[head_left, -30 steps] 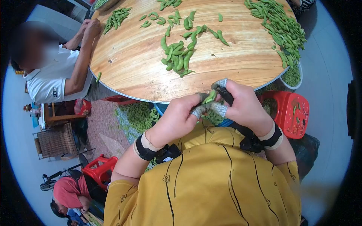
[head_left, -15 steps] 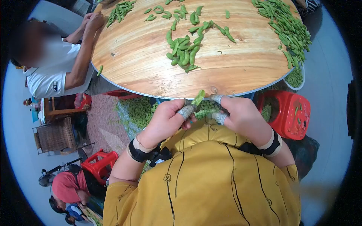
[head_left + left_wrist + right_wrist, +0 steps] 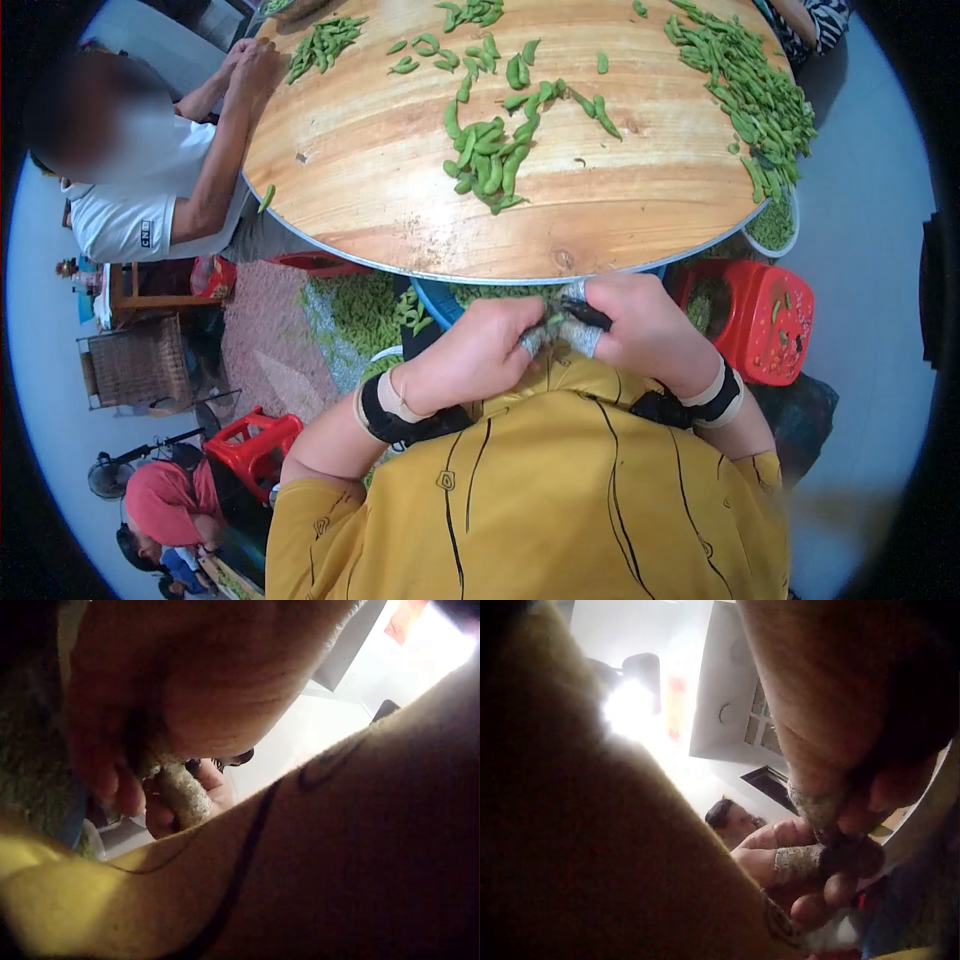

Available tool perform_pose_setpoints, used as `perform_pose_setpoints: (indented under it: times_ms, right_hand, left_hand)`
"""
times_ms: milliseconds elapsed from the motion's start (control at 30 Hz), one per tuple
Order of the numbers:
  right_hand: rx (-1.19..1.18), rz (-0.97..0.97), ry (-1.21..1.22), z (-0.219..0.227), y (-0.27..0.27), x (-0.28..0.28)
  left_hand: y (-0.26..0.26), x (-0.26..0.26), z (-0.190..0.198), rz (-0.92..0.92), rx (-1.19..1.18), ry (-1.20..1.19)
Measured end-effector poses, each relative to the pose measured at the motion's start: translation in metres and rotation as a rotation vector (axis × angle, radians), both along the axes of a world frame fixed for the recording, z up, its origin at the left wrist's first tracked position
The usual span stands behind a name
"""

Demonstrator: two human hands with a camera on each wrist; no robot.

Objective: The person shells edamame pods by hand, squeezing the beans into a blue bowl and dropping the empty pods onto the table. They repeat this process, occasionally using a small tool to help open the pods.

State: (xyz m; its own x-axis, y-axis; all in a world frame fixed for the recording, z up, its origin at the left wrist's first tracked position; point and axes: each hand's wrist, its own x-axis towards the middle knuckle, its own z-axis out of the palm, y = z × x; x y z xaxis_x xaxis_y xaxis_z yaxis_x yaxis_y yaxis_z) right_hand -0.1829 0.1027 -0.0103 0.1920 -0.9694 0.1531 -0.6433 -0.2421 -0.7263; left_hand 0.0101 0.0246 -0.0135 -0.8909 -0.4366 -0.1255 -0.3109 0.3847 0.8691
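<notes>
Near the edge of the big, pale wooden table (image 3: 350,180) and the round blue basin (image 3: 432,306), both forearms slant inward, the curled left hand (image 3: 465,350) and curled right hand (image 3: 645,325) meeting, grey-wrapped fingertips (image 3: 580,338) pinching a small green pod (image 3: 555,320).

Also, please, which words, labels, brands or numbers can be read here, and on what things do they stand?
"CN", on the small label of the white shirt; its last letter is unclear.
Red stool: pale marks, too small to read.
Red strip in the wrist views: too blurred to read.
</notes>
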Motion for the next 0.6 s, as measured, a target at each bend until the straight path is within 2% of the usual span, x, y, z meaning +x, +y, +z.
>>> perform_pose_setpoints:
  times_ms: [33,100,133,200,233,333,400,467,567,600]
  right_hand:
    - [0.051,0.001,-0.049,0.002,0.002,0.000]
    - [0.089,0.007,-0.113,-0.002,0.002,-0.002]
    - [0.081,0.008,-0.104,-0.006,0.002,-0.002]
    - [0.044,0.011,-0.035,-0.011,0.003,0.002]
    - [0.034,0.016,-0.011,-0.008,0.003,0.005]
    - [-0.039,-0.055,0.049,-0.022,0.004,0.016]
    - [-0.014,-0.038,0.086,-0.020,0.003,0.016]
    - [0.075,0.078,0.015,-0.018,0.001,0.015]
    - [0.063,0.195,0.015,-0.014,-0.002,0.005]
    - [0.057,0.253,0.010,-0.013,-0.004,0.001]
  left_hand:
    - [0.001,-0.001,0.002,-0.002,-0.006,0.008]
    - [0.001,-0.004,0.008,0.036,0.425,-0.041]
    - [0.001,-0.005,0.007,0.035,0.418,-0.032]
    - [0.003,-0.003,-0.001,0.001,0.014,-0.028]
    - [0.004,-0.003,-0.006,0.014,-0.051,-0.038]
    - [0.007,-0.002,-0.009,0.027,-0.169,-0.066]
    - [0.004,0.004,-0.008,0.039,-0.173,-0.057]
    - [0.000,0.018,-0.007,0.004,-0.166,-0.119]
    - [-0.013,0.055,-0.007,-0.016,-0.333,-0.470]
    - [-0.015,0.073,-0.014,0.042,-0.388,-0.580]
